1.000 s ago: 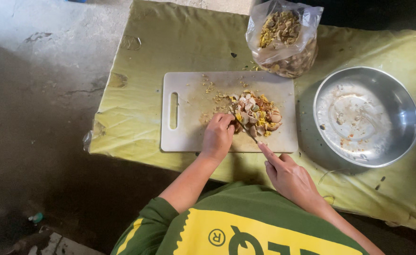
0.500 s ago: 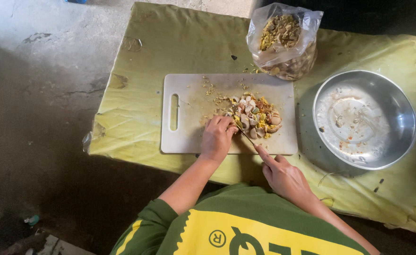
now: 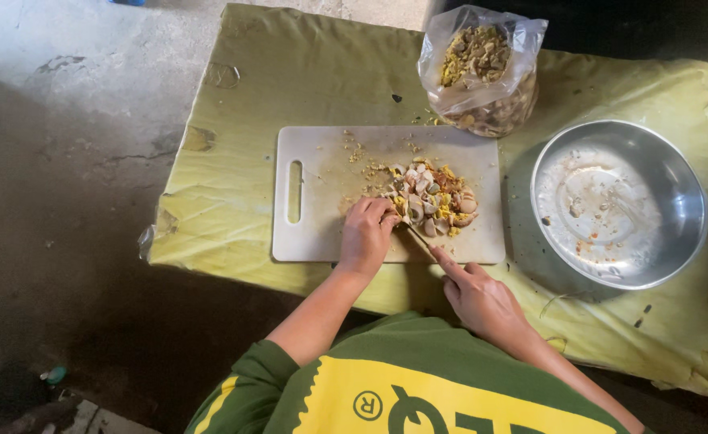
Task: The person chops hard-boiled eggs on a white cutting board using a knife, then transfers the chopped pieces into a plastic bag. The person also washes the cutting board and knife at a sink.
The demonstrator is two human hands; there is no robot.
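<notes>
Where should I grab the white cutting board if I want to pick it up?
Take the cutting board by the long handle slot at its left end, coming in from the left. That end is bare, so fingers can hook through the slot. The right end carries the pile of chopped bits, and the left hand and right hand are busy along the near edge. Keep it level.

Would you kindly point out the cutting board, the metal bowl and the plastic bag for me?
cutting board (image 3: 322, 173): head view, bare surface beside the handle slot.
metal bowl (image 3: 683, 173): head view, right inner wall.
plastic bag (image 3: 482, 68): head view, its front side.
</notes>
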